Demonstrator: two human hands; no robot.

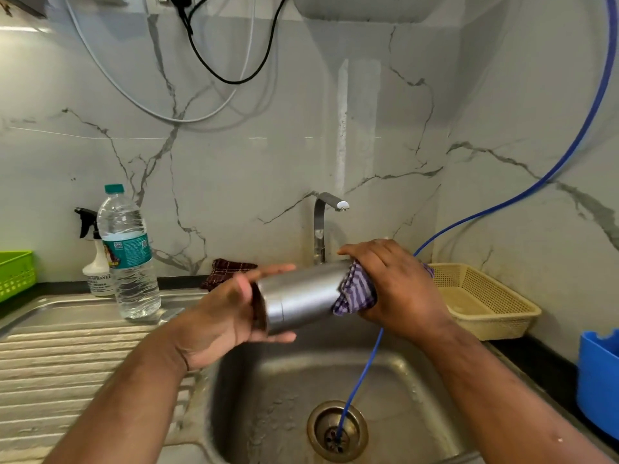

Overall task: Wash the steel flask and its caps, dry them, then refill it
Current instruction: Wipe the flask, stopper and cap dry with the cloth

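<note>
A marble-look wall (234,155) backs a steel sink unit, its ribbed drainboard (67,356) to the left and the basin (268,390) below the hands. A thin blue tube (361,373) runs down the wall and into the drain (336,430). The tap (323,222) stands behind the basin.

A beige basket (522,309) sits on the right counter with a blue container (598,380) nearer the camera. A green basket (15,272) is at the far left. A plastic water bottle (129,256) stands on the drainboard's back edge, just in front of a spray bottle (95,262); a dark checked cloth (227,271) lies by the wall.

The steel flask (301,293) is held sideways in the air above the basin, between both hands. The left hand (227,306) clasps its base end, fingers over the top and thumb beneath. The right hand (395,289) is curled round a striped cloth (355,293) bunched over the flask's other end, which the cloth hides. The basin lies open beneath, with the tap close behind the right hand's fingers.
</note>
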